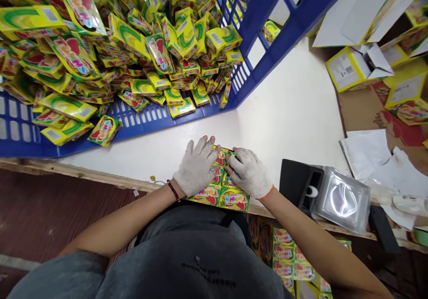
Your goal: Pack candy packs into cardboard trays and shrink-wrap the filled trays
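Several small yellow-green boxes printed "Twins" (235,199) lie side by side as a flat block at the table's front edge, right before my body. My left hand (198,165), in a white knit glove with bare fingertips, lies over the block's left side with its fingers spread. Across the right side rests my right hand (250,172), gloved the same way, its fingers slightly bent and apart on the box tops. Both hands touch the boxes and partly hide the middle and far rows.
A blue plastic crate (167,121) heaped with loose boxes stands at the back left. On the right are a black case (290,180), a clear plastic tray (343,198), papers (367,149) and opened cartons (349,69). Below the table edge sit more packed boxes (284,252).
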Action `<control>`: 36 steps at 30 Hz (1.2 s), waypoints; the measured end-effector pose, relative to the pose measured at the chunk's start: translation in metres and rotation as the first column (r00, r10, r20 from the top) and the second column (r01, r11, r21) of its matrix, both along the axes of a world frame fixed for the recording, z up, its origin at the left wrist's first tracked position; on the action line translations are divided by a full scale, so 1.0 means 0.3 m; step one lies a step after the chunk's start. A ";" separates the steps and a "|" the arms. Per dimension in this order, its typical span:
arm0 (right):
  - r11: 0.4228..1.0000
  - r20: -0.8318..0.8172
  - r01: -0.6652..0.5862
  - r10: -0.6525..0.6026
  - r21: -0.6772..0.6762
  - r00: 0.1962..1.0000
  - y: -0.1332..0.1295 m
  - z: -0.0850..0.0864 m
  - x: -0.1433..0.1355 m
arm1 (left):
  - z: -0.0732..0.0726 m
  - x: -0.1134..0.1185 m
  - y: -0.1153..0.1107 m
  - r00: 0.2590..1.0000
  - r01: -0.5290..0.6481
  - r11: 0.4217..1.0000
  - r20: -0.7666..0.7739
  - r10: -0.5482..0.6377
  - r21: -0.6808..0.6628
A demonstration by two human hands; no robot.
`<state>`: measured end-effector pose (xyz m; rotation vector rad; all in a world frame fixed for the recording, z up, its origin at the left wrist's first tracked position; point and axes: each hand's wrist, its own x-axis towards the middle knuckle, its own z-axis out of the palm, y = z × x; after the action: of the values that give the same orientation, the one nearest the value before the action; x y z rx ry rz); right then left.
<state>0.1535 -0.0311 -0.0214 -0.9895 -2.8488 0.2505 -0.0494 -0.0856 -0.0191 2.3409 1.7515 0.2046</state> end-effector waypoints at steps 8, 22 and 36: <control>0.977 -0.369 0.063 -0.136 -0.204 0.919 -0.019 0.010 0.054 | -0.004 -0.001 -0.006 1.000 -0.011 1.000 0.019 0.011 0.005; 0.950 -0.165 0.244 -0.277 -0.194 0.947 0.017 0.053 0.005 | -0.012 0.001 -0.011 0.999 -0.031 0.999 -0.018 0.031 0.016; 0.973 0.066 0.227 -0.224 -0.042 0.972 0.060 0.050 0.000 | -0.011 0.003 -0.012 0.999 -0.050 0.999 -0.007 0.051 0.007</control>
<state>0.1536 -0.0132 -0.0063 -1.3400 -2.7614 0.2743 -0.0487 -0.0893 -0.0223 2.3066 1.8175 0.2109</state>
